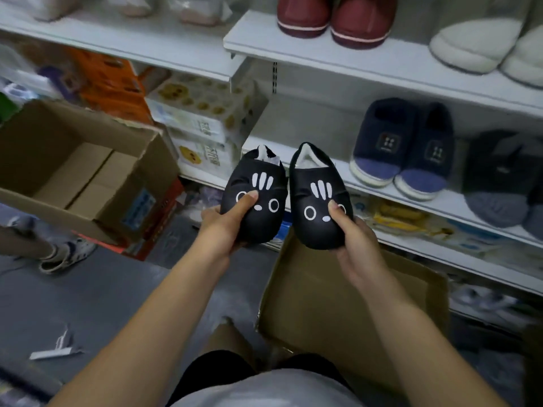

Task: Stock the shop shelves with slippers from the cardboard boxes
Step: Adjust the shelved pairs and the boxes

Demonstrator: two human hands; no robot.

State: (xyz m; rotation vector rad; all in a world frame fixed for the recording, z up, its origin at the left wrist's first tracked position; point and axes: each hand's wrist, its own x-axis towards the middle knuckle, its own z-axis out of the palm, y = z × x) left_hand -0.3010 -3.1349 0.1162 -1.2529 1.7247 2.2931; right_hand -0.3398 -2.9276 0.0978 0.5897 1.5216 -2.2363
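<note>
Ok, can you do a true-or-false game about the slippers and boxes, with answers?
1. The left hand grips one black face-printed slipper, and the right hand grips the other black slipper. True.
2. The dark blue fuzzy slippers sit on the floor. False: they stand on the white shelf.
3. The dark red slippers stand on a higher shelf than the blue pair. True.
4. Both black slippers already rest on the shelf. False: the hands hold them up in front of it.
5. The brown cardboard box on the left is closed. False: its top is open.
</note>
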